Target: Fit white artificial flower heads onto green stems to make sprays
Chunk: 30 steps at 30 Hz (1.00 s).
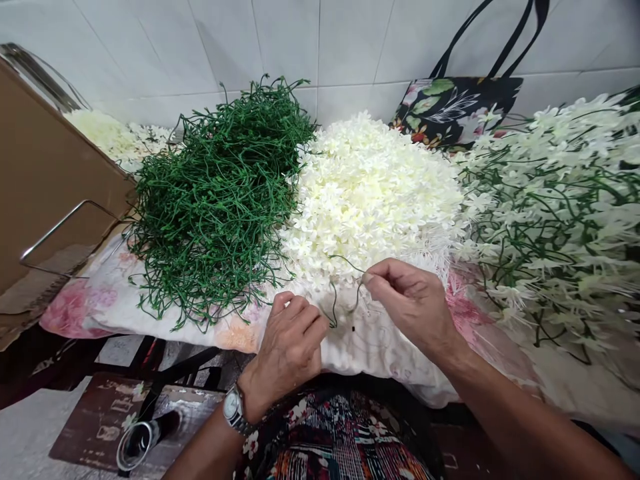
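Note:
My right hand [413, 300] pinches a thin green plastic stem [349, 262] between thumb and forefinger, above the cloth's front part. Its thin branches spread toward the left, and one curved green piece [333, 308] ends against the fingers of my left hand [295, 333]. That hand is closed with its knuckles up; whatever lies inside the curled fingers is hidden. Behind my hands is a broad heap of white artificial flower heads [375, 187]. To its left rises a tangled pile of green plastic stems [220, 193].
White flowers on green stems [555, 220] fill the right side. A black floral bag [457, 110] leans on the tiled wall. At left stands a cardboard box [50, 180] with a bent metal wire [60, 230]. A floral cloth [190, 333] covers the work surface; a cup [136, 445] stands lower left.

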Motion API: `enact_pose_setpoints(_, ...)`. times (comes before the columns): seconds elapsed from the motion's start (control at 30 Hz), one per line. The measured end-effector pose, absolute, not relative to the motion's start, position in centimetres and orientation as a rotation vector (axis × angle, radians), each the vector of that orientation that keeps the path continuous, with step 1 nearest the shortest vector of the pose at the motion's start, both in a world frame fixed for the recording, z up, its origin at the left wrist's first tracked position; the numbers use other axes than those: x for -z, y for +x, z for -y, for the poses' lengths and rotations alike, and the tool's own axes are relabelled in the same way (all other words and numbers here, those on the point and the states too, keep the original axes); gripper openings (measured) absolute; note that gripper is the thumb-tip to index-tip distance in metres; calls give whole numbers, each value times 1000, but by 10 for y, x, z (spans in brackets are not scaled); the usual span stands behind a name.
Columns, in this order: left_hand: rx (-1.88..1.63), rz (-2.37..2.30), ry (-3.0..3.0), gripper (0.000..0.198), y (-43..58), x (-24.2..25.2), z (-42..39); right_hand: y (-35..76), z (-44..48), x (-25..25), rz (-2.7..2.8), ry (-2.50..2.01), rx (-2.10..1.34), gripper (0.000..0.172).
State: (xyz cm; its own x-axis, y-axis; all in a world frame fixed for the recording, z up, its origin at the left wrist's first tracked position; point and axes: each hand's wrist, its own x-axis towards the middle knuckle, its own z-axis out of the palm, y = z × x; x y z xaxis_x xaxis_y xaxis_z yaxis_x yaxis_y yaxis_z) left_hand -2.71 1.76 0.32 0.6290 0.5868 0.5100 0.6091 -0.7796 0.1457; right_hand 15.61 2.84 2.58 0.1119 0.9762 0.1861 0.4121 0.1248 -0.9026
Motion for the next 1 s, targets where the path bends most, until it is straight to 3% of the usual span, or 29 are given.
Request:
enact_pose_setpoints(0.23, 818, 1275, -2809, 22, -29, -7, -19, 167, -19, -25, 1243, -1398, -612, 15)
enact_pose_setpoints(0.37, 1041, 1336, -2801, 17, -25, -14, -13, 166, -8, -20, 1358, -1408, -587, 17)
enact_pose_setpoints(0.47, 1298, 1434, -2745, 19, -15, -22, -11, 163, 0, -18, 1487, -1355, -447, 16)
enact_pose_setpoints(0.6, 1704, 1793, -2855, 17, 2, -36, -15, 156, 7, -16, 1764, -1165, -14, 10)
enact_pose_setpoints(0.7, 2309, 2298, -2689, 13, 11, -42, -20, 151, 11, -12, 1932, -1058, 235, 10)
enact_pose_setpoints(0.8, 2873, 2576, -2234, 10, 14, -44, -21, 147, 15, -8, 2076, -994, 310, 7)
enact_pose_setpoints(1.0, 3225, 2739, -2014, 16, 7, -41, -8, 140, 23, 3, 2175, -987, 283, 11)
